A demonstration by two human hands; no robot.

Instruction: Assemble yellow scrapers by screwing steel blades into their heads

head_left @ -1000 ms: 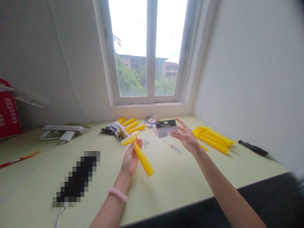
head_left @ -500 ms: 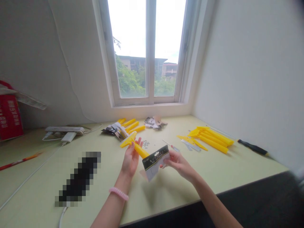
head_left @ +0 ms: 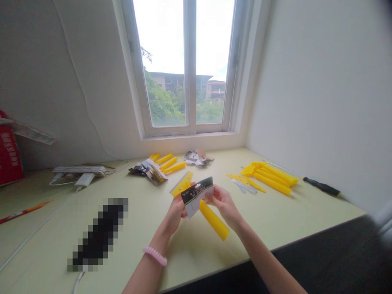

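Note:
A yellow scraper [head_left: 214, 221] is held above the table, its head pointing up and left and its handle slanting down to the right. A black and white packaging card [head_left: 197, 195] lies across its neck, the handle emerging below the card. My left hand [head_left: 175, 213] is closed around the scraper just below its head and against the card's left edge; the card hides some of its fingers. With thumb and fingers, my right hand [head_left: 225, 205] pinches the card's right side above the handle.
Several carded yellow scrapers [head_left: 167, 163] and crumpled packaging [head_left: 199, 158] lie near the window. Bare yellow scrapers [head_left: 272, 177], loose blades [head_left: 245, 186] and a black-handled tool [head_left: 323, 187] are on the right. To the left are a power strip [head_left: 79, 170] and a pixelated dark object [head_left: 99, 232].
The scraper's handle now extends below the card toward the lower right, where before the card covered its end. Both hands have come closer together, and the card has moved up toward the scraper's head.

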